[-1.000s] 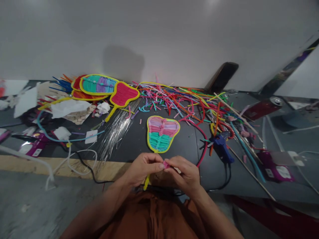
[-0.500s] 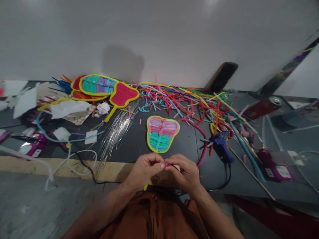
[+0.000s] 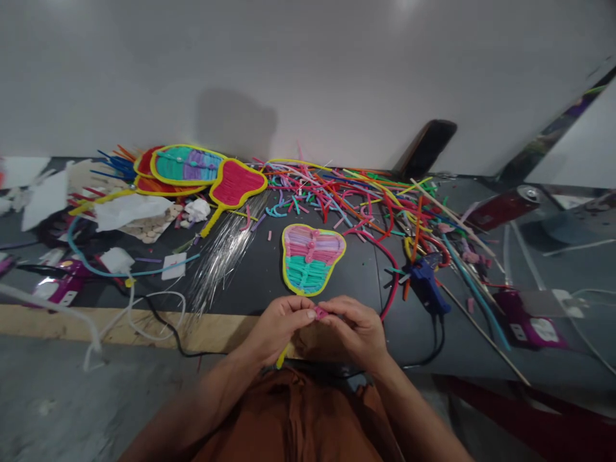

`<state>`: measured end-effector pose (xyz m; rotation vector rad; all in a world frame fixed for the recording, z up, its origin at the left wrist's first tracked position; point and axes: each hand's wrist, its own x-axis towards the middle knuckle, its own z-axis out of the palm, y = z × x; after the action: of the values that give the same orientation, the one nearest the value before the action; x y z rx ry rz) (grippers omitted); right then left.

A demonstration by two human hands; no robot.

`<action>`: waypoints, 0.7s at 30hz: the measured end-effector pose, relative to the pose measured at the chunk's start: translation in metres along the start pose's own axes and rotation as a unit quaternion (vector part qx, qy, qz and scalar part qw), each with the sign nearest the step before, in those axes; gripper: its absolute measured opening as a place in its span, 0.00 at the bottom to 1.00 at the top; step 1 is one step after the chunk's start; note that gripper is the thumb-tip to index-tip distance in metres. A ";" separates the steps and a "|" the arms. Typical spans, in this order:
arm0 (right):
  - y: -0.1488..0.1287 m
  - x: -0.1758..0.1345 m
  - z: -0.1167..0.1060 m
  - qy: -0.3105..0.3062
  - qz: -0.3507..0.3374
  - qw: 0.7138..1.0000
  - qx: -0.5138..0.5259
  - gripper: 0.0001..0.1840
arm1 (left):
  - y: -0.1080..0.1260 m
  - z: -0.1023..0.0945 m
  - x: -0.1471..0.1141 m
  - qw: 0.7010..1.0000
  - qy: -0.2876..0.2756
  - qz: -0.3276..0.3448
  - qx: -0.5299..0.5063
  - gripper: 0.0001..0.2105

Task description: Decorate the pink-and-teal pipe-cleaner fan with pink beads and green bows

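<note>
Between my fingertips is a small coiled piece of pink pipe cleaner. My left hand pinches it from the left, and my right hand pinches it from the right. Just beyond my hands lies a wing-like panel of pink, lilac and teal pipe cleaners, edged in yellow with a beaded middle line. A yellow stem shows below my left hand, partly hidden. To the right, a long magenta pipe cleaner curves down toward my right hand; whether it joins the coil I cannot tell.
Finished yellow-edged panels lie back left, above silvery strands. Loose pipe cleaner scraps spread along the wall. On the right are a blue glue gun, a leaning phone, a red can and a purple device.
My fingers have shifted slightly around the pink coil, so more of it shows. The view has moved a little; the panel and the tools lie where they were.
</note>
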<state>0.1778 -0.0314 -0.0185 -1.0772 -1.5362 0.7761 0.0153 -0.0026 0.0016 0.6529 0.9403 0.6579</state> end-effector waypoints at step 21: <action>0.004 0.001 -0.004 -0.131 0.056 0.981 0.134 0.05 | 0.013 -0.017 0.001 0.948 -0.120 0.043 0.291 0.15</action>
<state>0.1823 -0.0294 -0.0214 -0.8927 -1.5405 1.2061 -0.0022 0.0100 0.0037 1.2770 0.8796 0.3563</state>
